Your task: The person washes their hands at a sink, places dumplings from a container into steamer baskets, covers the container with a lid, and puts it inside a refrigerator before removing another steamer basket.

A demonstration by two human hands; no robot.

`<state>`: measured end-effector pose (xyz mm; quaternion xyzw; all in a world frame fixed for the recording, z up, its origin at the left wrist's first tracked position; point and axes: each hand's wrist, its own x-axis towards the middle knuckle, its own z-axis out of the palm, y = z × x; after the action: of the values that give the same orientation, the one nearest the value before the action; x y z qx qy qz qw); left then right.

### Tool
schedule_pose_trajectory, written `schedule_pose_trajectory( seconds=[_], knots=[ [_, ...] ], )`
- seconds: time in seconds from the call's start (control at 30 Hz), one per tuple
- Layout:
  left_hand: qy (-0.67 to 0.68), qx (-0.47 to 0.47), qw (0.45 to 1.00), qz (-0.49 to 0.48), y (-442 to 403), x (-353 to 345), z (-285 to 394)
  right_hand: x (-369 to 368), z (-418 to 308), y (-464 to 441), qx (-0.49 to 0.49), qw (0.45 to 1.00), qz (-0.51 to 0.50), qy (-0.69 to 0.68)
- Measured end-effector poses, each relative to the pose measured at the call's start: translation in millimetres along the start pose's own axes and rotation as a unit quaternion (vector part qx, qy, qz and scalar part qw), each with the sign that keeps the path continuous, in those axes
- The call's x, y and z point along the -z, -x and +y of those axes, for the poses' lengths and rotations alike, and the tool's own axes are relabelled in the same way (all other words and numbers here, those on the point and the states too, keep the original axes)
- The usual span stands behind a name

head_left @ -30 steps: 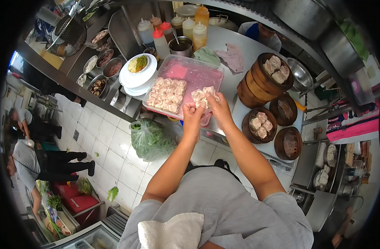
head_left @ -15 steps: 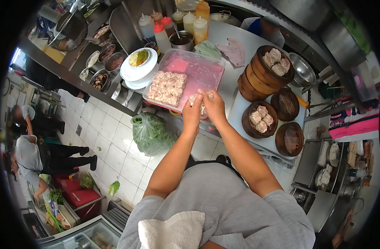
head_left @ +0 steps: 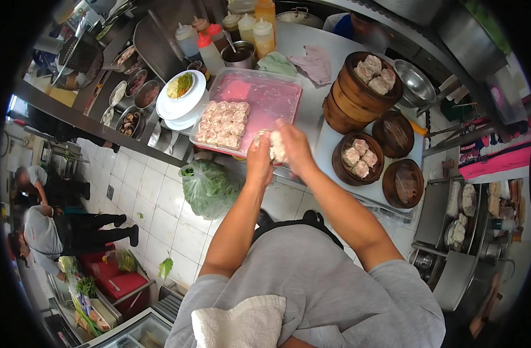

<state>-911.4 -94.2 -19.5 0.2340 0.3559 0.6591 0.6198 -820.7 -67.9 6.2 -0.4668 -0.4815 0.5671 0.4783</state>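
Observation:
My left hand (head_left: 258,159) is closed around pale dumplings (head_left: 277,146) in front of the pink tray. Beside it my right hand (head_left: 294,149), a little blurred, has its fingers bent over the same dumplings. The lidless pink tray (head_left: 269,100) holds a block of several dumplings (head_left: 224,124) on its left side. To the right, a small bamboo steamer (head_left: 342,168) contains several dumplings (head_left: 359,158). Behind it, a tall steamer stack (head_left: 352,104) has more dumplings (head_left: 374,73) on top.
Squeeze bottles (head_left: 210,53) and a metal pot (head_left: 239,55) stand behind the tray. White plates (head_left: 168,107) are at its left. A bag of greens (head_left: 209,188) is below the counter. Two people (head_left: 42,232) stand at far left; another is behind the counter.
The view has shifted, so the counter items appear farther left. Both hands have stayed together with the dumplings, and my right hand's fingers have shifted over them.

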Motion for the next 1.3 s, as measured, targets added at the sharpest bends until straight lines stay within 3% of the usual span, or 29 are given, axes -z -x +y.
schedule_pose_trajectory(
  seconds=[0.03,0.1,0.17,0.23,0.27,0.3,0.37,0.4,0.43,0.5,0.53,0.57,0.6,0.7,0.87,0.97,1.03,1.07,1.13,1.23,1.3],
  knots=[
    [0.002,0.001,1.000,-0.002,-0.1,-2.4,5.2,-2.4,-1.3,1.4,-0.007,0.997,-0.038,-0.073],
    [0.049,0.027,0.998,-0.009,0.2,-5.9,17.3,6.2,-4.9,-5.0,-0.011,0.997,-0.056,-0.045],
    [0.031,0.046,0.998,-0.005,-5.0,-2.4,29.5,18.4,-25.5,-8.3,-0.129,0.973,-0.095,-0.163],
    [-0.129,0.065,0.989,-0.007,-26.2,19.7,32.1,35.0,-37.5,-9.0,-0.130,0.976,-0.077,-0.157],
    [-0.247,0.064,0.967,0.020,-37.7,21.1,32.5,49.7,-36.1,-9.3,-0.164,0.969,-0.117,-0.144],
    [-0.248,0.067,0.966,0.017,-44.3,24.4,31.7,58.5,-32.9,-7.9,-0.201,0.958,-0.155,-0.131],
    [-0.544,-0.030,0.838,0.029,-52.3,27.6,29.3,63.8,-25.6,-2.9,-0.211,0.962,-0.133,-0.111],
    [-0.597,-0.047,0.800,0.031,-55.0,32.5,23.3,66.3,-22.0,1.4,-0.216,0.963,-0.140,-0.079],
    [-0.597,-0.043,0.801,0.023,-48.6,27.0,21.9,69.4,-16.9,5.1,-0.221,0.963,-0.145,-0.049],
    [-0.658,-0.295,0.687,-0.091,-23.1,7.4,31.3,76.7,-11.6,6.3,-0.208,0.967,-0.146,-0.029],
    [-0.658,-0.293,0.687,-0.099,-10.8,-1.7,33.1,79.9,-18.9,8.2,-0.220,0.959,-0.178,-0.006],
    [-0.522,-0.123,0.822,-0.193,2.5,-11.7,32.9,83.4,-22.1,9.4,-0.232,0.950,-0.210,0.016],
    [-0.349,0.059,0.895,-0.271,12.8,-20.5,31.7,87.5,-16.8,7.1,-0.254,0.948,-0.194,0.017],
    [-0.415,0.047,0.862,-0.286,24.5,-41.8,29.2,102.7,-36.9,8.9,-0.248,0.939,-0.218,0.098],
    [-0.336,0.059,0.896,-0.283,26.7,-47.9,0.1,132.0,-39.9,22.1,-0.273,0.944,-0.177,0.053],
    [-0.396,-0.003,0.871,-0.291,32.4,-64.3,-8.7,144.8,-42.3,33.8,-0.256,0.948,-0.183,0.043],
    [-0.486,-0.052,0.804,-0.338,33.0,-75.6,-11.9,160.6,-44.1,40.6,-0.258,0.946,-0.193,0.037],
    [-0.485,-0.052,0.803,-0.342,32.4,-76.5,-17.4,166.2,-43.3,47.8,-0.218,0.956,-0.195,0.007],
    [-0.372,0.026,0.887,-0.273,32.2,-76.6,-27.5,180.2,-42.9,59.7,-0.163,0.959,-0.227,-0.036],
    [-0.358,0.093,0.885,-0.281,39.5,-86.6,-30.1,196.0,-37.5,73.3,-0.077,0.968,-0.234,0.054],
    [-0.341,0.105,0.893,-0.274,47.3,-101.5,-27.0,203.7,-44.9,83.5,-0.087,0.971,-0.212,0.073]
  ],
)
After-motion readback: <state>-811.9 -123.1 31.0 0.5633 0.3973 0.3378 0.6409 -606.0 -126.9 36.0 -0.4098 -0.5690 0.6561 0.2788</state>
